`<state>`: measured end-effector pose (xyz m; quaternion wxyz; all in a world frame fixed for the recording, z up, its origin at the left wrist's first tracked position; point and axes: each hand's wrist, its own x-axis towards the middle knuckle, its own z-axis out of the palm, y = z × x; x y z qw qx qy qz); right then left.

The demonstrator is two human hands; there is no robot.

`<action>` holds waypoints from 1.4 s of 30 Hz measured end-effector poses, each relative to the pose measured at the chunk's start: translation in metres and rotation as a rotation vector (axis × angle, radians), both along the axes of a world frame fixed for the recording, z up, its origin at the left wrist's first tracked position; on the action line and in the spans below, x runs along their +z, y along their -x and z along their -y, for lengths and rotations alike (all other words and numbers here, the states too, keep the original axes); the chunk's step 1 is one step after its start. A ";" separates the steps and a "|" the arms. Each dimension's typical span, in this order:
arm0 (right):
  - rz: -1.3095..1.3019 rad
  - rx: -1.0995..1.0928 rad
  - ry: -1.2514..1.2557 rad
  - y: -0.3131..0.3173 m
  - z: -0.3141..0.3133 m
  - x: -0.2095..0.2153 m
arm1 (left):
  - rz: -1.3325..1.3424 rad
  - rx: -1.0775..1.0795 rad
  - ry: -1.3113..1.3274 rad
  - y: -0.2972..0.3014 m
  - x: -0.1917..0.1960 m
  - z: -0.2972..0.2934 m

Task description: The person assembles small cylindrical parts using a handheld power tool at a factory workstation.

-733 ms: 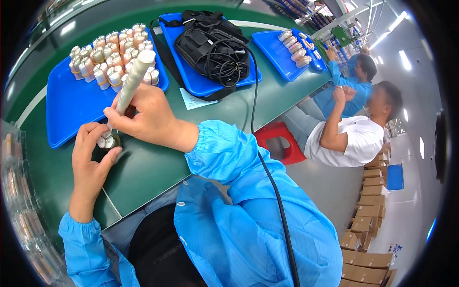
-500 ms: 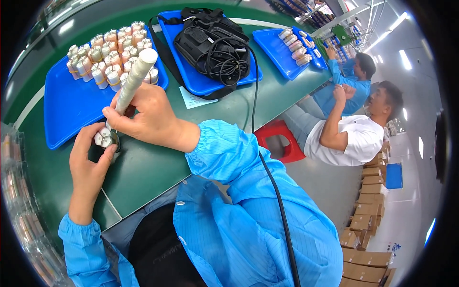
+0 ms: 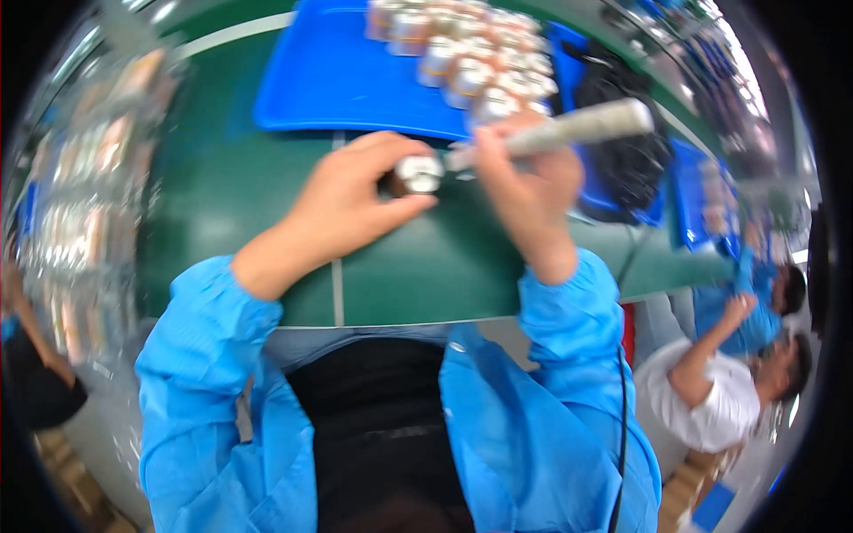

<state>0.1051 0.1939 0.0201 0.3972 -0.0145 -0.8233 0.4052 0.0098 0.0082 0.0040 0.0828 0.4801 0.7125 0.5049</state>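
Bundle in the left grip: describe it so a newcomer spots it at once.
On the green table, find the blue tray at the picture's top. Below its near edge, the left grip holds a small white-topped bundle. Unlike the other bundles crowded in the tray, this one is outside it, held singly.

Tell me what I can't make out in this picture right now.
All in the head view:
- Bundle: lower part hidden behind the left hand.
- Tool: tip smeared by blur; part of its shaft covered by the right hand.
- Tray: far edge cut off by the picture's top.
- Bag: details lost to blur.
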 end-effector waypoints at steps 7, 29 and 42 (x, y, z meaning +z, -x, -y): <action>0.004 0.103 0.028 0.005 0.005 -0.004 | 0.010 0.002 0.050 0.001 -0.004 0.001; 0.094 0.108 -0.051 0.008 0.009 -0.003 | -0.023 -0.016 0.045 0.006 -0.007 -0.001; 0.092 0.089 -0.024 0.007 0.012 -0.004 | -0.012 -0.032 0.039 0.007 -0.007 0.000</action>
